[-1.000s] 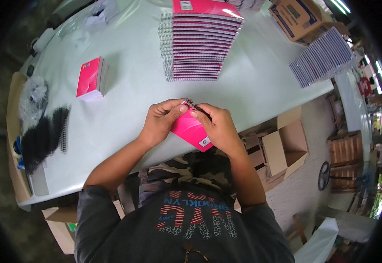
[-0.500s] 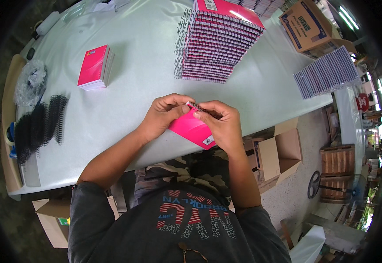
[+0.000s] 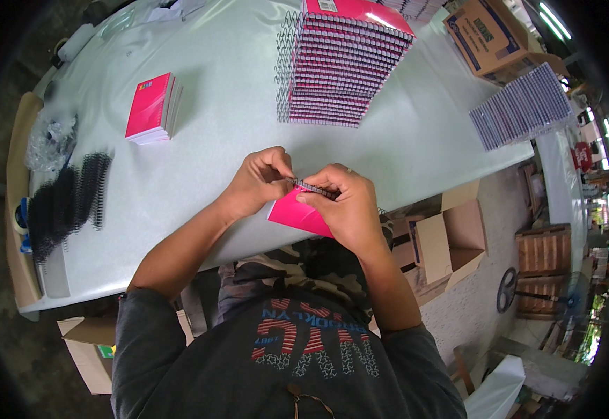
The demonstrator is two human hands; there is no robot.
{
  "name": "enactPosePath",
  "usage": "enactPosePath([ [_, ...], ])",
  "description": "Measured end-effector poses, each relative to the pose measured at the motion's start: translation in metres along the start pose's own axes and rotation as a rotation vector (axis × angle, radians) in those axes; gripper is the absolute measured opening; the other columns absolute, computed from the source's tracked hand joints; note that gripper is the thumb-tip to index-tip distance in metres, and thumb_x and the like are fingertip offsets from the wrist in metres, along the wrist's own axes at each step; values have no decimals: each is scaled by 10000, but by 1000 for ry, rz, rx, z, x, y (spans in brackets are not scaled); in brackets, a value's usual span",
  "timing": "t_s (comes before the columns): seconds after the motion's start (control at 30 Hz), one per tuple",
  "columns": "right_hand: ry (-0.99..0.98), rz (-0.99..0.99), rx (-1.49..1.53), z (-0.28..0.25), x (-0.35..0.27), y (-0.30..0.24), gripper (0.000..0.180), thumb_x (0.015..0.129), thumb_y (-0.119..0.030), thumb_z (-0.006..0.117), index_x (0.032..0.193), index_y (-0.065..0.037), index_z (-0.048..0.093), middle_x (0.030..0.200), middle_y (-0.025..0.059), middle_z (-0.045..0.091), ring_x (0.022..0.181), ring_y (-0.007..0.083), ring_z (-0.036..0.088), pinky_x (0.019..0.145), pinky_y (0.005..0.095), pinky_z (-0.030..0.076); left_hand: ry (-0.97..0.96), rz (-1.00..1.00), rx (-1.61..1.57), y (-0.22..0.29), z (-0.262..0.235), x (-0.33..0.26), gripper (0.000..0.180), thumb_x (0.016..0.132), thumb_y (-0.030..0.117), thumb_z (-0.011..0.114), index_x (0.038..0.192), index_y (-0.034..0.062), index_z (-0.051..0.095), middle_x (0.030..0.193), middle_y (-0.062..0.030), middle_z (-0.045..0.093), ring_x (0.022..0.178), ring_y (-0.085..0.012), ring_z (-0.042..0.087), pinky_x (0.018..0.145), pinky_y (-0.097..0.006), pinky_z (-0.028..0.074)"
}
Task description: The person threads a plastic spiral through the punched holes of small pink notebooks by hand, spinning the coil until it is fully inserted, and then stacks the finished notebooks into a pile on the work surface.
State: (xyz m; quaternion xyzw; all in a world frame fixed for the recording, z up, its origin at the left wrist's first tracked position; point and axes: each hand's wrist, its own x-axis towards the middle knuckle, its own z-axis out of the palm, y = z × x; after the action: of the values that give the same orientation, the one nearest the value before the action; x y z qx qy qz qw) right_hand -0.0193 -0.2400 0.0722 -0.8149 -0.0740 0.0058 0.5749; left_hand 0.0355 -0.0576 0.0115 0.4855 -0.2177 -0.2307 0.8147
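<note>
At the bottom, cut off by the lower edge, is the wearer's dark grey T-shirt (image 3: 200, 377) with a printed chest, above camouflage trousers (image 3: 283, 269) partly lost in shadow. Just beyond, at the table's near edge, a pink notebook (image 3: 296, 215) is held between two bare hands. The right hand (image 3: 350, 206) grips it, thumb on the cover and fingers curled behind, hiding its right side. The left hand (image 3: 257, 185) pinches at the left end of a dark spiral coil (image 3: 313, 187) along the notebook's top edge; the fingertips hide the exact grip. Left on the pale-covered table (image 3: 200, 181), black spiral coils (image 3: 70, 202) lie in a tangled-looking heap, too dense to count, near crumpled clear plastic (image 3: 52, 140). Farther back stands a short pile of pink pads (image 3: 152, 110). Beyond the hands rises a tall stack of spiral-bound notebooks (image 3: 343, 73), its top cut off. At far right are a stack of bound books (image 3: 521, 108), covers unseen, and a cardboard box (image 3: 482, 38).
</note>
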Motion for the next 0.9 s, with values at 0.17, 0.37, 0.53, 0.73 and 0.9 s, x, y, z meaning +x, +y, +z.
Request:
enactPosePath([
  [0.17,74,-68,-8,-6,1,-4,205,751,-42,716,911,7,598,789,69,648,687,138,623,639,268,492,1,-14,134,11,8,1,226,806,60,668,1015,51,582,994,-51,608,901,-91,563,792,-241,450],
  [0.37,660,-281,1002,-27,31,-34,302,839,-70,651,1103,-3,521,966,73,574,854,112,564,752,259,487,159,-63,324,47,62,15,595,913,274,569,1392,39,303,1224,-109,506,1111,-172,498,910,-300,429],
  [0.53,509,-498,830,-64,42,-51,287,840,-27,628,1118,-18,558,1005,61,580,904,106,563,801,259,479,483,592,876,103,106,61,680,838,195,674,1380,9,308,1216,-133,522,1081,-165,507,862,-293,445],
  [0.73,308,-556,214,-90,39,-89,316,790,-18,675,1101,-36,623,993,96,651,886,149,632,795,270,500,196,504,1101,151,119,76,384,861,116,639,1220,10,554,980,-72,648,914,-131,582,853,-261,438],
  [0.9,357,-483,-77,-156,81,-87,388,774,-75,693,1143,-15,589,984,119,657,851,171,641,739,279,503,369,712,827,178,93,138,300,895,112,611,1162,-9,548,829,-20,617,761,-48,533,690,-169,413],
])
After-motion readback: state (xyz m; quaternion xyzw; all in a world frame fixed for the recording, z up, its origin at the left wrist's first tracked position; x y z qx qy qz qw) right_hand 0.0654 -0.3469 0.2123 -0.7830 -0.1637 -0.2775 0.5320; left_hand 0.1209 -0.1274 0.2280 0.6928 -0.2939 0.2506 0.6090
